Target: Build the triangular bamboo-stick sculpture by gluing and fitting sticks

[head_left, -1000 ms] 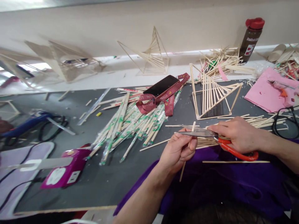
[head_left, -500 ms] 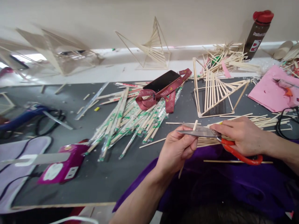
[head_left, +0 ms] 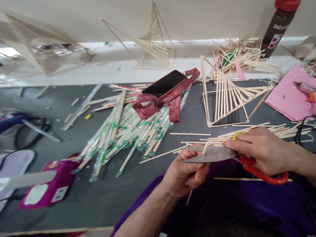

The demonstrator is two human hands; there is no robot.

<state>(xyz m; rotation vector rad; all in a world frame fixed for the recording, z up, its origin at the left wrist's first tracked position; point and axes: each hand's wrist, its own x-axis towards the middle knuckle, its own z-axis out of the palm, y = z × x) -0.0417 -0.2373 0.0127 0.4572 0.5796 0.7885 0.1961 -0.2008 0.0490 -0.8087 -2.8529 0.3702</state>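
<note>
My left hand (head_left: pixel 189 171) is closed on a thin wooden stick (head_left: pixel 189 197), whose lower part hangs below the fingers while its upper end shows at the blades. In my right hand (head_left: pixel 261 149) are scissors (head_left: pixel 266 174) with a red and a yellow handle. Their metal blades reach left over my left fingers and lie across the stick's upper end. Beyond my hands, a frame of sticks (head_left: pixel 225 110) stands on the dark grey table. Loose sticks (head_left: pixel 278 130) lie beside my right hand.
Wrapped chopsticks (head_left: pixel 133 131) lie left of centre under a phone (head_left: pixel 165 82) and a red lanyard (head_left: pixel 179 93). Further left is a magenta box (head_left: pixel 49 184). A bottle (head_left: pixel 277 31), pink paper (head_left: pixel 288 95) and another stick frame (head_left: pixel 158 49) are at the back.
The view has shifted, so the table items at left appear further left. The scissor blades look closer together around the stick, whose upper end now leans more.
</note>
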